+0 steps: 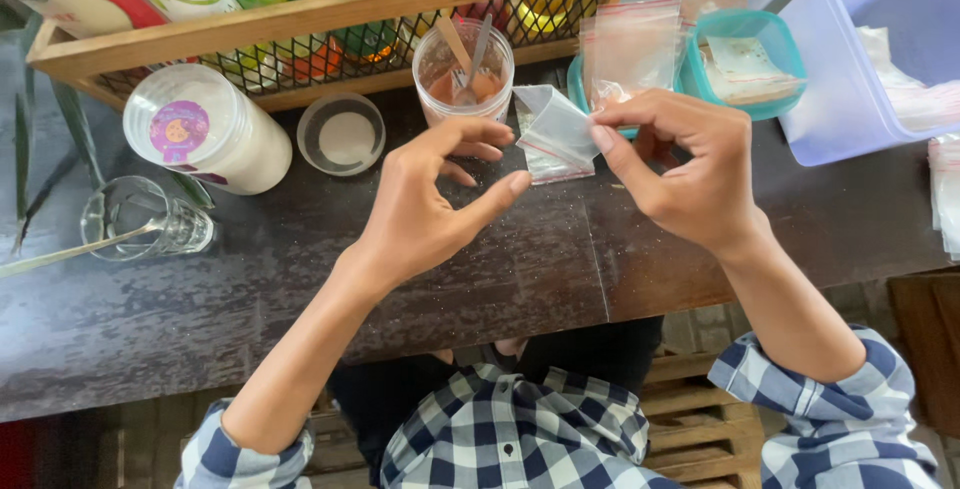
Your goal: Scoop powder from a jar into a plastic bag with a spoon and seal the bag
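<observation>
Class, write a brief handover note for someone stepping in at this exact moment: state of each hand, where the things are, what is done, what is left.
Right hand: pinching a small clear zip bag at its top edge, held above the dark table.
Left hand: open, fingers curled, just beside the bag, not gripping it.
Behind the bag: clear cup of orange-brown powder with spoons in it; more empty bags leaning on a teal tub.
Done: one bag picked up. Left: the bag looks empty and unfilled.

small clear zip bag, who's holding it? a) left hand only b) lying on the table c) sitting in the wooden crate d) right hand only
d: the small clear zip bag is pinched in the fingers of the right hand, while the left hand is open beside it, not touching.
</observation>
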